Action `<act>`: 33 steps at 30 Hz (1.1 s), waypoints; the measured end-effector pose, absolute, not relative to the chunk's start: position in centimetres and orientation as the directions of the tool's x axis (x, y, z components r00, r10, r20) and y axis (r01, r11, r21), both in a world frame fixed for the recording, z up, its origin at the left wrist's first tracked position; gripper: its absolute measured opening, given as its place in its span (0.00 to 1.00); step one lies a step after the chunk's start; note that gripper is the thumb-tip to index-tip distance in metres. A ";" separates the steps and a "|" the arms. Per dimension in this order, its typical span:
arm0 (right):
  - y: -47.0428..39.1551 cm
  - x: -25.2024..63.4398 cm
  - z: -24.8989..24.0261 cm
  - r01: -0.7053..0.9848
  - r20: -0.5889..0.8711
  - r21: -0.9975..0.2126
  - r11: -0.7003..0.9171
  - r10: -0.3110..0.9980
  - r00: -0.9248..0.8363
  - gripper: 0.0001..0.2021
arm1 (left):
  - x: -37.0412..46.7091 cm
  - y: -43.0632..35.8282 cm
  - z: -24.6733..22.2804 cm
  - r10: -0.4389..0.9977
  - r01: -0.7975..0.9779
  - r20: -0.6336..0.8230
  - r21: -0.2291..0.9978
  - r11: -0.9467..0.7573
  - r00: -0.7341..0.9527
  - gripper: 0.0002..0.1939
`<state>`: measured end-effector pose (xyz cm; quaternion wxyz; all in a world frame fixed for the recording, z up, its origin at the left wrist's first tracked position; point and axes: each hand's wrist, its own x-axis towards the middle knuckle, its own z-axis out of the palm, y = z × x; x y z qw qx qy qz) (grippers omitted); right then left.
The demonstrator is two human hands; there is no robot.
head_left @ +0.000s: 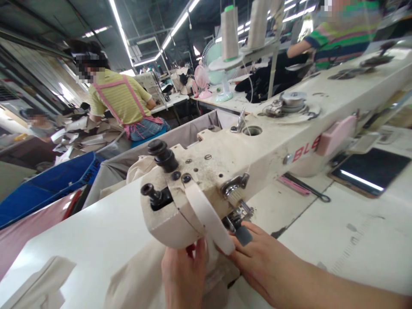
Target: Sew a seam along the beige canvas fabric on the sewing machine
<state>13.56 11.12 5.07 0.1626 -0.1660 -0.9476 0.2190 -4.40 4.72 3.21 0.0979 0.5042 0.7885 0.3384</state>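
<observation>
Left hand [183,272] at 6 o'clock has curled fingers, right hand [268,257] at 5 lies fairly flat; fingertips hidden, so can't tell if either's gripping. Beige cloth [138,277] sits at 7, running in under the machine head [199,184]. Looks mid-seam to me, but no stitching shows, so no clue how much is left. Loose piece [41,283] at 8, more fabric [141,167] past the table at 9.
</observation>
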 end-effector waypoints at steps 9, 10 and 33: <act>9.3 15.0 5.4 0.244 0.256 -0.704 0.667 0.559 -0.789 0.14 | -3.6 1.7 4.3 0.994 0.817 0.103 0.568 -0.095 0.044 0.13; 8.9 15.2 5.6 0.239 0.251 -0.687 0.686 0.533 -0.808 0.16 | -3.7 1.9 4.4 0.996 0.821 0.081 0.567 -0.065 0.023 0.14; 12.1 14.5 5.2 0.194 0.241 -0.445 0.874 0.326 -0.914 0.13 | -5.6 4.4 3.2 0.795 0.873 0.469 0.096 -0.479 0.384 0.14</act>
